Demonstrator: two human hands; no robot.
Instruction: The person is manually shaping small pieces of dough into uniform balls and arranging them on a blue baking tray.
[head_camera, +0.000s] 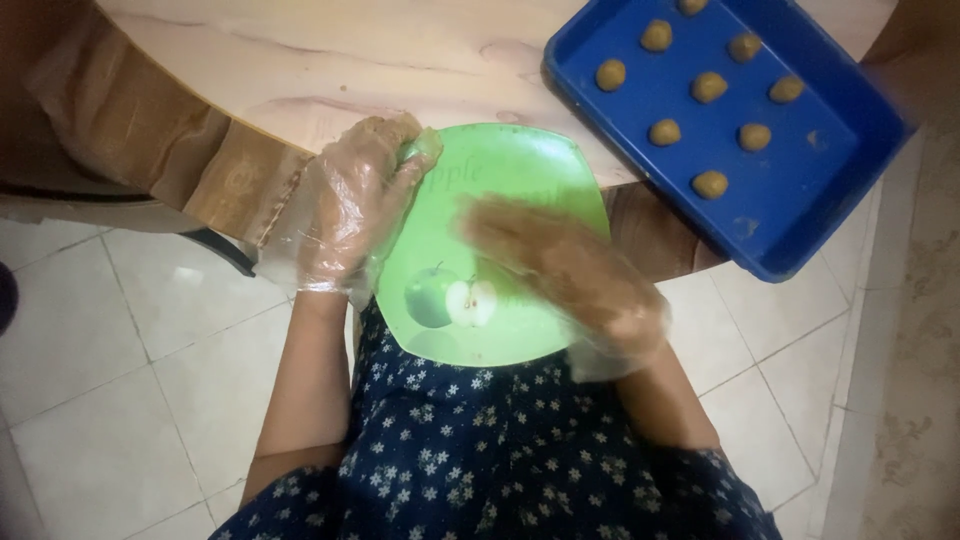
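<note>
Resting half on the edge of a pale wooden table (300, 60), half over the lap, a green plate (520, 170), roughly square with rounded corners; its long axis runs from the lap up toward the table. Glossy surface, printed with a whole apple and a halved one near its lower edge.
Blue tray (800, 200): up and right of the plate, set at an angle, top cut off by the frame; small tan dough balls (709, 87) in rows.
Left hand (345, 210): clear glove, fingers curled over the plate's upper left rim, gripping it.
Right hand (570, 270): gloved, over the plate's right half, motion-blurred; finger spread and any hold cannot be told.
</note>
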